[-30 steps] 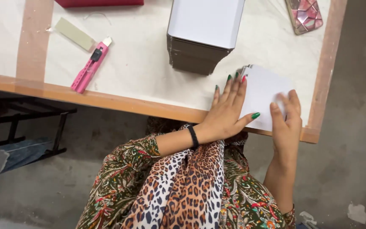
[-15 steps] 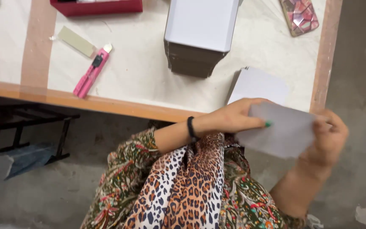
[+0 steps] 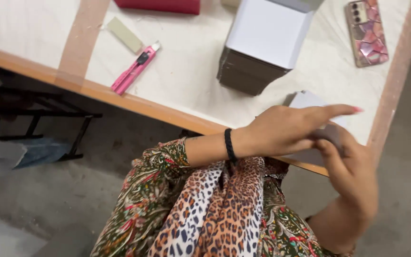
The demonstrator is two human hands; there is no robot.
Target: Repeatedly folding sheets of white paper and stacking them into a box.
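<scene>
My left hand (image 3: 288, 129), with a black band on its wrist, reaches right over the table's near edge, fingers stretched flat on a grey-white card sheet (image 3: 330, 135). Below it, my right hand (image 3: 353, 178) curls up and grips the same sheet from the underside. The sheet is mostly hidden between both hands. Just behind them, a pale sheet or stack (image 3: 308, 100) lies on the table (image 3: 191, 71).
A white folded box (image 3: 267, 31) rests on a brown cardboard stack (image 3: 246, 76) mid-table. A pink utility knife (image 3: 134, 69) and a beige block (image 3: 124, 34) lie to the left. A phone in a pink patterned case (image 3: 366, 31) lies far right, a red tray (image 3: 160, 4) at the back.
Both hands first pressed a white sheet flat on the table corner, then lifted a sheet off it. Now they have closed together around the sheet at the table edge.
</scene>
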